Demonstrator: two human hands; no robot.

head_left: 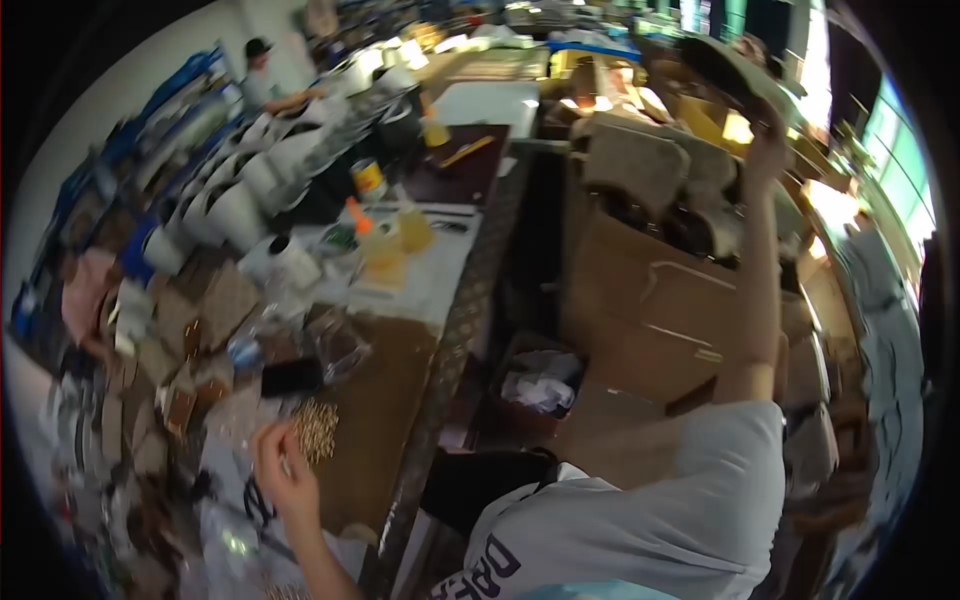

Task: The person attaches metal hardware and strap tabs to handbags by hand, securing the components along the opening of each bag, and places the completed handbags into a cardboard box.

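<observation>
My right hand (768,135) is raised at arm's length to the upper right, closed on the end of a dark, rounded, flat piece with a pale edge (735,75). Blur hides exactly what kind of thing it is. On the left, my left hand (285,470) is over the workbench with its fingers curled together. A small pale spot shows at the fingertips, too small to name. Right beside these fingers lies a pile of small brass-coloured metal pieces (318,430) on the brown board (385,390). A black rectangular object (291,377) lies just beyond the pile.
Yellowish bottles, one with an orange top (380,250), and a can (369,180) stand farther along the bench. Rows of white pots (238,215) line its left side. A large cardboard box (650,290) and beige panels (635,165) are at right. Another person (262,80) is far left.
</observation>
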